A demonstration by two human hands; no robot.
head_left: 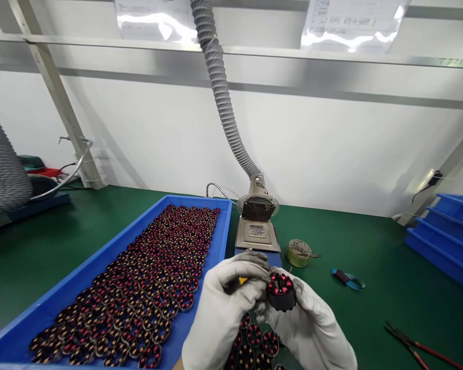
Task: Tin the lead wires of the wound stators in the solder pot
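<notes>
My right hand (312, 324), in a white glove with greyed fingertips, holds a small black ring-shaped motor stator (281, 298) with red windings. The stator is tilted so that its wound inside faces up towards me. A thin wire end sticks up at its far rim. My left hand (219, 308), gloved alike, is closed in a pinch at the stator's left side; what its fingertips grip is hidden. Below my hands lie several more stators (253, 335) with red or tan windings, partly covered by my gloves.
A blue tray (226, 226) full of stators stands left. Behind my hands is a metal plate device (257, 232) under a grey extraction hose (219, 77). To the right lie a round tin (298, 254), blue-handled cutters (347, 279), red-handled pliers (409, 341) and stacked blue trays (443, 246).
</notes>
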